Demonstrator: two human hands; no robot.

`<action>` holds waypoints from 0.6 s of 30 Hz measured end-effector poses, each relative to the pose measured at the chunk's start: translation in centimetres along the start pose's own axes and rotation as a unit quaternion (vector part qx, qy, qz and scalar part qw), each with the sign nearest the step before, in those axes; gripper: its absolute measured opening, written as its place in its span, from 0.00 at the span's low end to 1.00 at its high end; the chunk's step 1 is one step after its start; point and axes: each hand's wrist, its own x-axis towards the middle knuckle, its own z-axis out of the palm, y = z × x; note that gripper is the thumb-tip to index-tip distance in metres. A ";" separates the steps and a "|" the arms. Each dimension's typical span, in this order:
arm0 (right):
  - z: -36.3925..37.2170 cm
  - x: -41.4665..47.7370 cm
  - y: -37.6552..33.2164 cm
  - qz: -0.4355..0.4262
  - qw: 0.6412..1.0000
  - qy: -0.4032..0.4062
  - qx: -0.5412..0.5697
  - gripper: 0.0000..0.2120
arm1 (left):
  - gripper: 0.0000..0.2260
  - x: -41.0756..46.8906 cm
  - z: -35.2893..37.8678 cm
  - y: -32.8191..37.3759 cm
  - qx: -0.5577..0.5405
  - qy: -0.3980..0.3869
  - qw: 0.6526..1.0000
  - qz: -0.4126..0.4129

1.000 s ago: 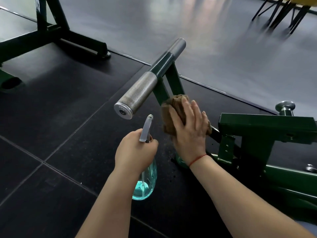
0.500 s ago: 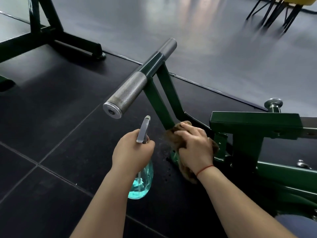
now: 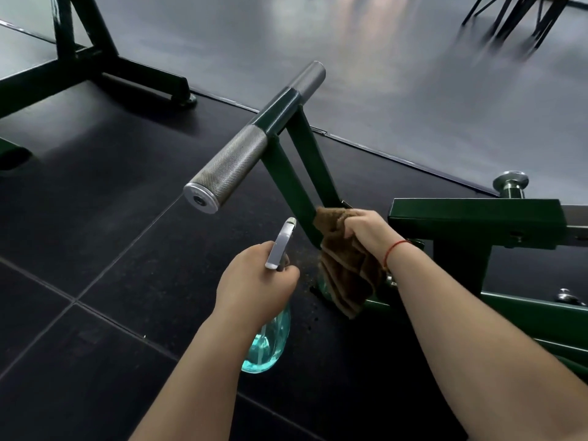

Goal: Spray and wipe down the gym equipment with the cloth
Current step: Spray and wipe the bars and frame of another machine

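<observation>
2 bare hands reach in from the bottom of the frame toward a dark green gym machine (image 3: pixel 477 214) at centre right. The left hand (image 3: pixel 254 281), at lower centre, has its fingers curled round the neck of a clear spray bottle (image 3: pixel 270 345) holding turquoise liquid. The bottle's silver trigger head points up toward the machine.

The right hand (image 3: pixel 366 230), just right of centre, grips a bunched brown cloth (image 3: pixel 346 275) and holds it against the lower end of 2 green uprights (image 3: pixel 286 173), where they meet the machine's boxy frame. The rest of the cloth hangs below the hand. A thin red string (image 3: pixel 394 249) circles the right wrist.

The uprights rise up and left to a crossbar handle (image 3: pixel 235 167) with a silver grip at each end, the near one knurled. A silver knob (image 3: pixel 510 183) sits on the frame at right. Black rubber floor tiles (image 3: pixel 95 249) fill the lower left, and a smooth grey floor spans the top. Another dark green frame (image 3: pixel 95 58) stands at upper left, and thin black chair legs (image 3: pixel 509 17) show at upper right.
</observation>
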 end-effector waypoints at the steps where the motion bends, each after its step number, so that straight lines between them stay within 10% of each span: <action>1: -0.5 -0.1 0.7 0.020 0.999 -0.001 -0.045 0.17 | 0.05 0.0 0.0 0.1 0.002 -0.003 1.000 0.001; 6: -2.1 -1.2 3.6 0.076 0.965 0.025 -0.249 0.08 | 0.05 0.3 0.4 0.3 -0.001 -0.011 1.000 0.001; 18: 0.3 -7.3 9.5 0.036 0.858 0.123 -0.498 0.38 | 0.04 1.0 1.7 0.4 0.006 -0.035 0.999 0.010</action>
